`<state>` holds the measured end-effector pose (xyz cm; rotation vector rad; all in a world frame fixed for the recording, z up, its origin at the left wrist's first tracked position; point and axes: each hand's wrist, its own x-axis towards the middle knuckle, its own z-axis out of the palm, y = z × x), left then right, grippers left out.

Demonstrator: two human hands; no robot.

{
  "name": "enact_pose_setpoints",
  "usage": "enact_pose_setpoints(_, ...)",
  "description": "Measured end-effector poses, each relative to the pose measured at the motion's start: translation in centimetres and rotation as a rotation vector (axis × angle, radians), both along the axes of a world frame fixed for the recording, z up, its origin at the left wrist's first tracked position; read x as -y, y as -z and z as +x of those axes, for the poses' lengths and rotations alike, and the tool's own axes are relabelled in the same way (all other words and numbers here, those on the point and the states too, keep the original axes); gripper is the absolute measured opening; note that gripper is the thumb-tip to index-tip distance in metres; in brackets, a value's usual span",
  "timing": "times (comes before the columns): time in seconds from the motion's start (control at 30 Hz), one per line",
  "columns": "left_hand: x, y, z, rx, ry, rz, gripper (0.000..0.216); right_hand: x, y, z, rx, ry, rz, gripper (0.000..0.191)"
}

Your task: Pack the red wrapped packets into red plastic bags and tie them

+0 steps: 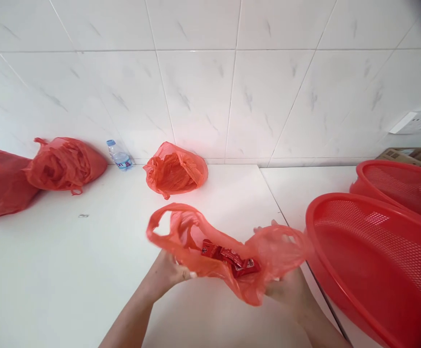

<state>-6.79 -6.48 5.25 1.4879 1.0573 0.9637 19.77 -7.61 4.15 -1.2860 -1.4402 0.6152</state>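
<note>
An open red bag [210,267] is held at six o'clock, just below the middle of the view; the left hand [172,271], on its eight o'clock side, grips the plastic; the right hand [286,282], at four o'clock, is spread against it and partly seen through the film, so I cannot tell how firmly it closes. The bag looks light, limp and a little slippery, likely to sag if pinched on one side; its two handle loops seem the surest hold, with a palm beneath the packets [232,258], which look small and light.

Counted: at least three packets, others perhaps hidden; three more red bags, at eleven [176,171], ten [65,164] and nine o'clock [0,183]; one bottle [121,157] at ten; two baskets [362,270] toward three; one table [69,280].
</note>
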Motion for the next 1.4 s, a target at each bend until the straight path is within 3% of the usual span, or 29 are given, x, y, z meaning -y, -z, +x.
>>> enact_pose_setpoints(0.07, -0.7, -0.9, 1.1, 0.072, 0.04, -0.047, 0.044, 0.3, -0.6, -0.4, -0.093, -0.151, -0.157, 0.076)
enact_pose_setpoints(0.17, -1.5, -1.7, 2.2, 0.089, 0.102, -0.189, 0.026, -0.2, -1.9, -0.5, -0.228, -0.204, -0.337, 0.031)
enact_pose_setpoints(0.3, -3.0, -1.9, 2.7, 0.307, -0.084, -0.246, 0.026, -2.9, -4.0, 0.3, -0.516, -0.198, -0.23, 0.02)
enact_pose_setpoints(0.4, -4.9, -2.3, 3.1, 0.53, -0.235, -0.147, 0.032, -5.3, -5.6, 0.8, -0.607, -0.29, -0.141, 0.019)
enact_pose_setpoints(0.47, -6.1, -2.4, 3.8, 0.598, -0.243, -0.057, 0.036, -6.8, -6.0, 0.5, -0.625, -0.319, -0.1, 0.019)
enact_pose_setpoints(0.57, -7.7, -1.6, 4.9, 0.623, -0.162, -0.021, 0.037, -8.8, -5.0, -0.9, -0.697, -0.337, -0.124, 0.019)
enact_pose_setpoints(0.67, -9.0, 0.9, 6.0, 0.678, -0.2, -0.135, 0.026, -10.1, -2.3, -2.9, -0.764, -0.343, -0.229, 0.025)
enact_pose_setpoints(0.77, -10.3, 3.8, 6.6, 0.757, -0.255, -0.348, 0.025, -10.9, 0.5, -4.4, -0.653, -0.343, -0.299, 0.031)
enact_pose_setpoints(0.87, -11.7, 5.5, 6.7, 0.79, -0.262, -0.41, 0.033, -11.5, 2.0, -4.9, -0.528, -0.379, -0.339, 0.035)
enact_pose_setpoints(1.03, -14.1, 5.8, 7.1, 0.825, -0.272, -0.37, 0.036, -13.0, 1.7, -5.4, -0.494, -0.434, -0.321, 0.032)
enact_pose_setpoints(1.2, -15.2, 5.7, 7.5, 0.797, -0.284, -0.286, 0.034, -13.7, 1.7, -6.1, -0.384, -0.507, -0.269, 0.058)
enact_pose_setpoints(1.33, -14.8, 5.9, 7.3, 0.729, -0.282, -0.261, 0.034, -13.7, 2.3, -6.1, -0.332, -0.426, -0.333, 0.045)
enact_pose_setpoints(1.4, -14.7, 5.8, 7.2, 0.674, -0.273, -0.247, 0.034, -13.6, 2.3, -6.1, -0.304, -0.425, -0.371, 0.049)
